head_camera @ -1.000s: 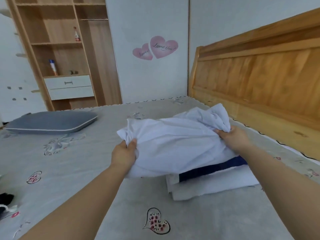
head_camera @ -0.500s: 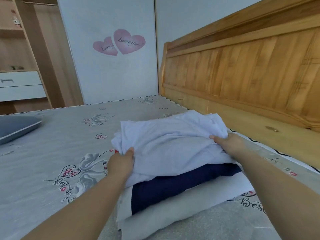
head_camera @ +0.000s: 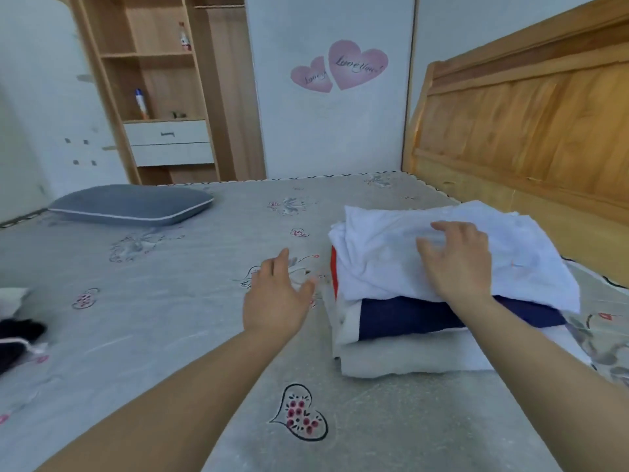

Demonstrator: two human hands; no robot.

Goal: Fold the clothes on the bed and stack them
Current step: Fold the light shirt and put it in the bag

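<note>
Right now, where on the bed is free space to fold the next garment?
Bare sheet lies between the grey pillow, the stack and the dark clothes, under the left hand. Between stack and headboard it is crowded.

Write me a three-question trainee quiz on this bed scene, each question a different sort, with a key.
1. True or false: the right hand rests on the white garment that tops the stack.
2. Multiple choice: directly under that white garment lies a layer that is A) navy blue B) green C) yellow.
3. Short answer: what does the left hand hold?

Key
1. True; its fingers are spread on the cloth.
2. A, the navy garment, above a white bottom layer.
3. Nothing; it is open over the bedsheet, left of the stack.
</note>
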